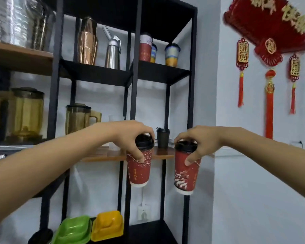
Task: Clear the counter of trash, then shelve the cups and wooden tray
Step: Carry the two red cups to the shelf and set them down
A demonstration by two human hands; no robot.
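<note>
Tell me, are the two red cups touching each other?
Apart. The head view shows white wall between the left red cup and the right red cup.

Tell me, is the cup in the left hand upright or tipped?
Tipped slightly. The left cup hangs from the left hand, fingers over its black lid, with its base swung toward the right.

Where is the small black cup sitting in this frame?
In the head view, the small black cup stands on the wooden shelf at centre frame, behind and between the two red cups held by the left hand and right hand.
</note>
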